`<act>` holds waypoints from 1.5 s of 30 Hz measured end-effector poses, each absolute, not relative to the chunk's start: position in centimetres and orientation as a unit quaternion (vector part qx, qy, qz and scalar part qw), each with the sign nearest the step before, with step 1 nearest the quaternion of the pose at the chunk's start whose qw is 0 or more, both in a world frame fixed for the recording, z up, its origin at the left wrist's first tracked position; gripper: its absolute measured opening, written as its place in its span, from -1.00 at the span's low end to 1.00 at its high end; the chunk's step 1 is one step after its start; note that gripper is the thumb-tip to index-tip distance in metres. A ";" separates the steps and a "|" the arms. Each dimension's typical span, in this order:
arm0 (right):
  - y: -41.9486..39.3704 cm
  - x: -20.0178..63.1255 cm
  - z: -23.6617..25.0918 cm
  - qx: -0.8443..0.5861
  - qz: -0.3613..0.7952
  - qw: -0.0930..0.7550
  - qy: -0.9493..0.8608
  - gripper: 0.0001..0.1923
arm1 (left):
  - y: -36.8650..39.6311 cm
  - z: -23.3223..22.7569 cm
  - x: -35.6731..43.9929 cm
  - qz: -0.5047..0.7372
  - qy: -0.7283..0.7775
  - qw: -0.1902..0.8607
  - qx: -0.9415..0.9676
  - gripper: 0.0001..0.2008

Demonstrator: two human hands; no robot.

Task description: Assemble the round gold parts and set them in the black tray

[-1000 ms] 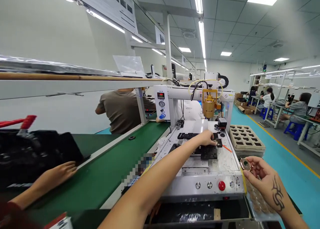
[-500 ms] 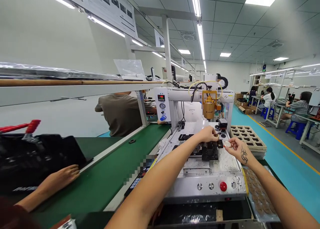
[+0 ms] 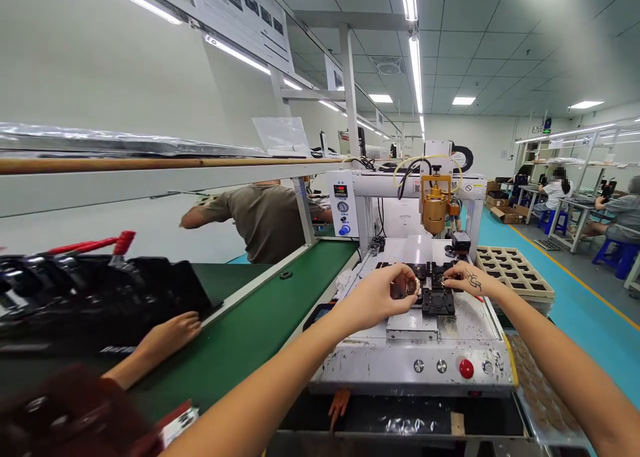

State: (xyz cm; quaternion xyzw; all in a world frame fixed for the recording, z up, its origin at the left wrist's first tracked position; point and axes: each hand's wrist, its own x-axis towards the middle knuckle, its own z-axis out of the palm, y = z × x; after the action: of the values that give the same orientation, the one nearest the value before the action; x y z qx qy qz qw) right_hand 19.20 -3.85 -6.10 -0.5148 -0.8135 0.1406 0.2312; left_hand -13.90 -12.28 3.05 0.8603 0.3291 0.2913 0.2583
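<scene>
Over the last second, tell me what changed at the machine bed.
The right hand came up from beside the machine, carrying a round gold part to the black fixture. The left hand drew back off the fixture holding a round gold part. The co-worker's hand rests by the belt as before.

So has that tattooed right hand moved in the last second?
Yes. The right hand went from beside the machine's front corner, near the red button, forward onto the black fixture on the machine bed.
</scene>
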 end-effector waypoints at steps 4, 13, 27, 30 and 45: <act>-3.7 19.1 -7.6 -0.525 0.087 0.263 -0.805 -0.75 | -14.7 2.0 -16.2 0.302 0.334 0.263 0.853 -0.80; -4.3 17.9 -7.1 -0.519 0.027 0.334 -0.787 -0.76 | -18.4 0.0 -18.4 0.339 0.351 0.267 0.831 -0.68; -26.4 17.3 -17.2 -0.601 -0.148 0.518 -0.590 -0.60 | -21.4 -19.8 -17.2 0.262 0.313 0.300 0.862 -0.65; -27.4 15.4 -18.5 -0.583 -0.135 0.523 -0.607 -0.75 | -21.8 -23.2 -16.9 0.248 0.316 0.303 0.864 -0.62; -25.4 5.2 -25.2 -0.511 0.085 0.350 -0.781 -0.70 | -22.0 -22.4 -17.1 0.235 0.297 0.318 0.870 -0.54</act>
State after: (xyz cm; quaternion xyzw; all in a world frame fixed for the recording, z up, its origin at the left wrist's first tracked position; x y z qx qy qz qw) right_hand 5.22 -25.38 -25.23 -0.5110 -0.7806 0.0851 0.3498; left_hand -17.09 -22.03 -22.43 0.8695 0.2967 0.2345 0.3176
